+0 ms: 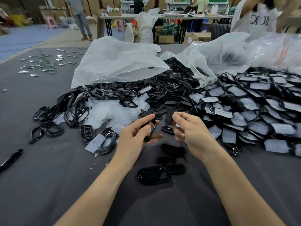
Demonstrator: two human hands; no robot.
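The left hand (138, 132) curls its grip round a black frame (152, 130), long axis upright. Just to its right, not touching, the right hand (189, 130) pinches a black insert (169, 117), also upright, above the worktop (48, 185). The 2 parts face each other.

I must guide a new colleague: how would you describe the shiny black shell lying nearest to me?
On the grey table, look between the person's two forearms. A few black pieces lie there; the shell is the nearest one. Unlike the matte gridded pieces beside it, it is glossy with a smooth hollow centre.
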